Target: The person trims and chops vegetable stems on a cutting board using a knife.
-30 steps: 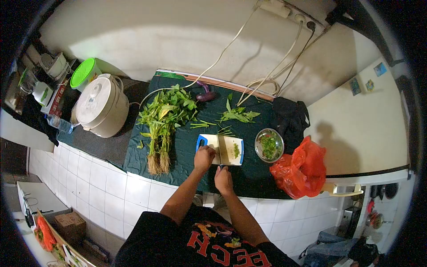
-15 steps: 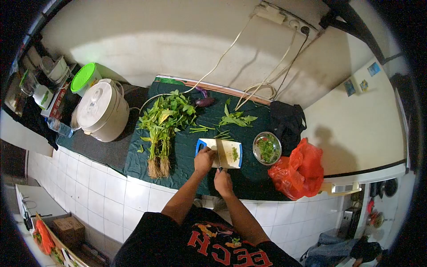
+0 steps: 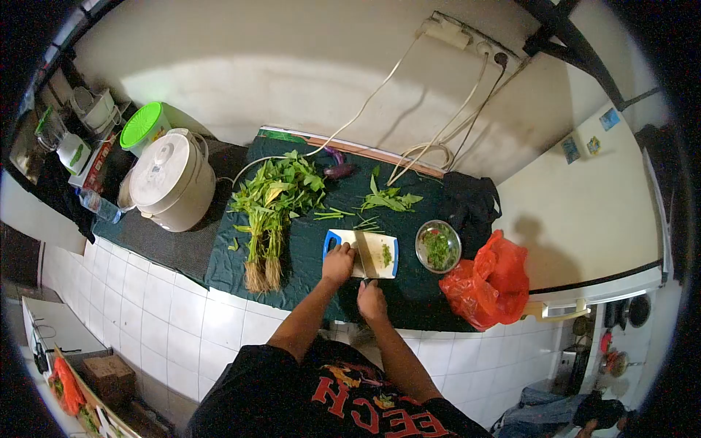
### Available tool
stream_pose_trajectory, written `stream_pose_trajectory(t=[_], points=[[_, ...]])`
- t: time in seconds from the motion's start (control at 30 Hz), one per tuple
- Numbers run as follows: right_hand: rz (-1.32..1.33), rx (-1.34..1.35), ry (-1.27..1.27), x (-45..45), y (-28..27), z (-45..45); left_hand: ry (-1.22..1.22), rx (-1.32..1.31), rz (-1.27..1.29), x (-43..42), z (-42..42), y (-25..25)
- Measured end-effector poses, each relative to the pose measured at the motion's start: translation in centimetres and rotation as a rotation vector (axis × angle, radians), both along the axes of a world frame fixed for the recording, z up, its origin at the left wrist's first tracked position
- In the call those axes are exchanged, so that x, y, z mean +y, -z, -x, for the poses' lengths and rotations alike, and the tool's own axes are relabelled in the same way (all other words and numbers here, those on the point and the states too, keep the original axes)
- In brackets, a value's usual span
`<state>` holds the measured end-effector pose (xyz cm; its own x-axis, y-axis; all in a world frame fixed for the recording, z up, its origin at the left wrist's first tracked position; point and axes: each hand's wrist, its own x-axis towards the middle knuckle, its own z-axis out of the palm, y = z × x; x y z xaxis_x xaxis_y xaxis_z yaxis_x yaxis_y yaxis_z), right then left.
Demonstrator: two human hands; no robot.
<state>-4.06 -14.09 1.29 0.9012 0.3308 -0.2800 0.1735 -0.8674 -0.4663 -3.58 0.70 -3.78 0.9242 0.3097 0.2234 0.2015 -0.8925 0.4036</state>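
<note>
Knife (image 3: 361, 257) and chopping board (image 3: 381, 271) are at the middle of the near edge of the surface (image 3: 310, 292), and both hands are on them. I see the right hand (image 3: 372, 299) closed around the knife's handle, just beyond the board's near side, with the blade lying across the board and pointing toward the wall. The left hand (image 3: 339, 264) is on the board's left part, its fingers curled close beside the blade; from where I sit I cannot tell whether they grip anything, since the hand hides what lies beneath. To the right of the blade I make out a small heap of chopped greens (image 3: 387, 253).

Beyond the board's far side I have cut stems (image 3: 334, 215) and, closer to the far edge, some loose leaves (image 3: 391, 199). Left of the board, a rooted bunch of greens (image 3: 277, 197) has its roots toward the near edge and its leaves toward the far one. Purple eggplants (image 3: 339, 171) lie near the far edge. On the right I find a metal bowl (image 3: 457, 257) with more cut greens inside, and just beside it a red plastic bag (image 3: 488, 281) at the near right corner.
</note>
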Motion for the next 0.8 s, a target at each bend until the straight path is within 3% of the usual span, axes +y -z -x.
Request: stream_pose_trajectory(t=[0.17,0.33,0.6,0.8], points=[[-0.055,-0.030,-0.097,1.0,-0.3,-1.7,-0.006,0.042,-0.018,-0.1,0.0,-0.1],[-0.065,0.063,0.016,0.8,-0.2,0.4,-0.021,0.098,-0.028,-0.5,0.0,-0.3],[-0.055,0.005,-0.078,1.9,-0.8,-1.4,-0.160,0.051,0.200,-0.5,-0.3,-0.4],[-0.085,0.036,-0.017,0.6,-0.7,0.2,-0.183,0.042,0.213,-0.7,-0.1,-1.2]])
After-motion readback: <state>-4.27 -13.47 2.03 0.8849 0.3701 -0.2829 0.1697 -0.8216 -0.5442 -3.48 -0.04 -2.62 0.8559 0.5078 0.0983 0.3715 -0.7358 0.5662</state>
